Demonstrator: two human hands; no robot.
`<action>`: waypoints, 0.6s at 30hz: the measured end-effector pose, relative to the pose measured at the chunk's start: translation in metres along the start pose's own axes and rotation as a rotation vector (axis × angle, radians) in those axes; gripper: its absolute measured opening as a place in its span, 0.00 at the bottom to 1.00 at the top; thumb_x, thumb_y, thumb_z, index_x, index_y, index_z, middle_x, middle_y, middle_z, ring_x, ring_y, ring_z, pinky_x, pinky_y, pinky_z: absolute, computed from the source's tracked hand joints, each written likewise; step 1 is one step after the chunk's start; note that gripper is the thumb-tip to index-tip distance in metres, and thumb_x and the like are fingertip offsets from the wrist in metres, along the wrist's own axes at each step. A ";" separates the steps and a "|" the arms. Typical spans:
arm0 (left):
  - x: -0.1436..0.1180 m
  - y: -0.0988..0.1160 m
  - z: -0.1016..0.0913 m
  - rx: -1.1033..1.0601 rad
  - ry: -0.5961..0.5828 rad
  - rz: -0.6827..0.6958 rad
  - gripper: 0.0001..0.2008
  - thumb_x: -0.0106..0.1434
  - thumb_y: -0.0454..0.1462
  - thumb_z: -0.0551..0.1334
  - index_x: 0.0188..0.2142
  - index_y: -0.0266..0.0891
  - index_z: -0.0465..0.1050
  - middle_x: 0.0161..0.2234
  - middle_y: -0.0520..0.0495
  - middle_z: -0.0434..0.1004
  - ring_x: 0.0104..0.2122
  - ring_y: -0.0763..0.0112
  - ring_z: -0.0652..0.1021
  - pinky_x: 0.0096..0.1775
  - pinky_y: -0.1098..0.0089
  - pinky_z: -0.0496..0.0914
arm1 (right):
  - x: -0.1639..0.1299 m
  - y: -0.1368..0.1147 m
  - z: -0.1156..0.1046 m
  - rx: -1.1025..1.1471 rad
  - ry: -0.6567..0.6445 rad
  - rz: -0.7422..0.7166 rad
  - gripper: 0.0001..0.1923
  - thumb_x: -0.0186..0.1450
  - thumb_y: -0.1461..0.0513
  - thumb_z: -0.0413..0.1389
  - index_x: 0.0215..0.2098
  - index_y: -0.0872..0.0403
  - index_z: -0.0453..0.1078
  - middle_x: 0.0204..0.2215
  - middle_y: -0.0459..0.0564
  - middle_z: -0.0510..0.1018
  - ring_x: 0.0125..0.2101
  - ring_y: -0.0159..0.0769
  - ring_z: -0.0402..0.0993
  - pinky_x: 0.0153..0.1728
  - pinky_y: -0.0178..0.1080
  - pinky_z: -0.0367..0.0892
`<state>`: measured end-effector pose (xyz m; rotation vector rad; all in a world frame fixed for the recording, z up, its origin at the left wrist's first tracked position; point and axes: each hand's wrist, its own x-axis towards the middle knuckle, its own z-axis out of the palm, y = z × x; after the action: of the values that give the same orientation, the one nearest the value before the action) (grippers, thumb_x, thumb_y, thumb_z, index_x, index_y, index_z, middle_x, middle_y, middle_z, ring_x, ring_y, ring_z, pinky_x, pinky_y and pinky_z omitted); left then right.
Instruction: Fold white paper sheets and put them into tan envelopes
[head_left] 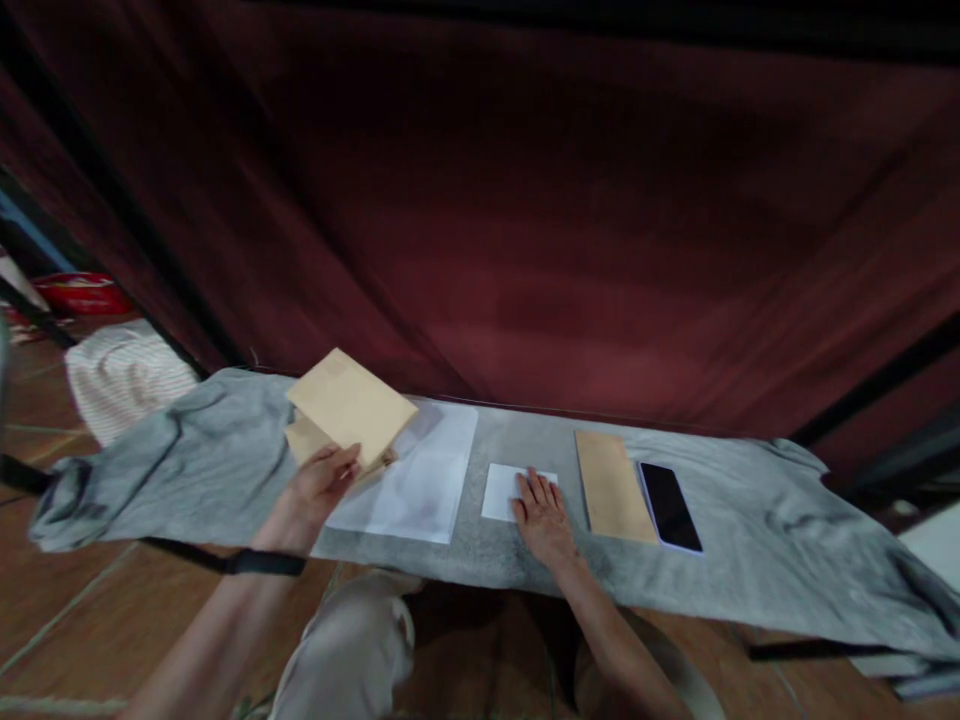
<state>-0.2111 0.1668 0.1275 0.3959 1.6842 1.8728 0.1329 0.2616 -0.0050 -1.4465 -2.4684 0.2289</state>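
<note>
Your left hand (324,480) pinches a flat tan rectangular paper piece (349,402); your right hand (543,515) lies spread on a small white paper (499,492).

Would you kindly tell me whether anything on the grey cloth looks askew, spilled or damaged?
Nothing looks spilled or damaged. Only the grey fabric cloth looks untidy: it is rumpled toward both ends, while its middle, around the small white rectangular paper under the right hand, lies flatter.
</note>
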 end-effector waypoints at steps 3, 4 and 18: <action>-0.019 -0.026 0.059 -0.062 -0.148 -0.118 0.20 0.42 0.28 0.73 0.20 0.39 0.60 0.19 0.57 0.67 0.22 0.78 0.73 0.27 0.75 0.70 | 0.008 -0.002 -0.008 0.199 0.033 0.068 0.27 0.76 0.55 0.41 0.68 0.56 0.62 0.69 0.56 0.62 0.69 0.44 0.55 0.70 0.51 0.49; -0.027 -0.036 0.077 -0.080 -0.187 -0.138 0.20 0.41 0.28 0.74 0.20 0.39 0.60 0.19 0.58 0.68 0.23 0.78 0.74 0.29 0.75 0.71 | 0.011 -0.003 -0.012 0.309 0.044 0.101 0.28 0.76 0.53 0.40 0.69 0.56 0.61 0.68 0.56 0.63 0.69 0.44 0.56 0.69 0.50 0.51; -0.064 -0.096 0.131 -0.066 -0.502 -0.240 0.23 0.42 0.38 0.77 0.40 0.39 0.78 0.37 0.46 0.84 0.37 0.64 0.82 0.35 0.70 0.73 | 0.049 -0.021 -0.032 1.608 0.028 0.412 0.25 0.51 0.47 0.68 0.41 0.53 0.74 0.33 0.48 0.82 0.33 0.40 0.78 0.33 0.41 0.76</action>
<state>-0.0639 0.2370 0.0648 0.5563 1.2667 1.4939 0.1023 0.2944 0.0382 -0.9846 -1.0547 1.6882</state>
